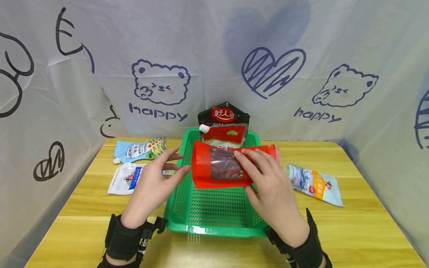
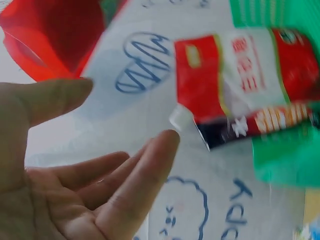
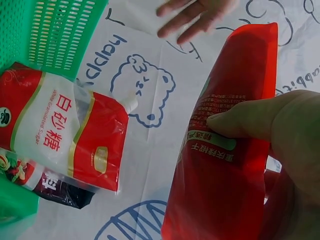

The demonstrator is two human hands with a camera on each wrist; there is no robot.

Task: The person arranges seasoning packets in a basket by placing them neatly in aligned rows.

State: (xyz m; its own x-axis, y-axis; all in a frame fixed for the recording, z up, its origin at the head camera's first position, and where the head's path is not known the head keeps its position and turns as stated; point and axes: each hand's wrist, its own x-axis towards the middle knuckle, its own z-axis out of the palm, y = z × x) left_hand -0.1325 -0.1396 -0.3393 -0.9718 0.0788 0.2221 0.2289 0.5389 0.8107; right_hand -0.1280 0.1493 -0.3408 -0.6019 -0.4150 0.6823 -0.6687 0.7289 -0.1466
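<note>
My right hand (image 1: 273, 184) grips a red pouch of dried chillies (image 1: 226, 165) by its right part, holding it sideways above a green basket (image 1: 221, 230). Dark red chillies show through the pouch's clear window. In the right wrist view, the thumb presses on the printed face of the pouch (image 3: 217, 155). My left hand (image 1: 159, 182) is beside the pouch's left end, thumb and fingers spread with nothing between them. Standing in the back of the basket are a red and white bag of white granulated sugar (image 3: 55, 117) with a white spout and a black pouch (image 1: 223, 113) behind it.
Left of the basket lie a light blue Heinz spout pouch (image 1: 139, 149) and a white and blue packet (image 1: 124, 178), partly behind my left hand. On the right lies a light blue and orange packet (image 1: 315, 184). A white cloth (image 1: 214, 67) with drawings hangs behind the wooden table (image 1: 362, 227).
</note>
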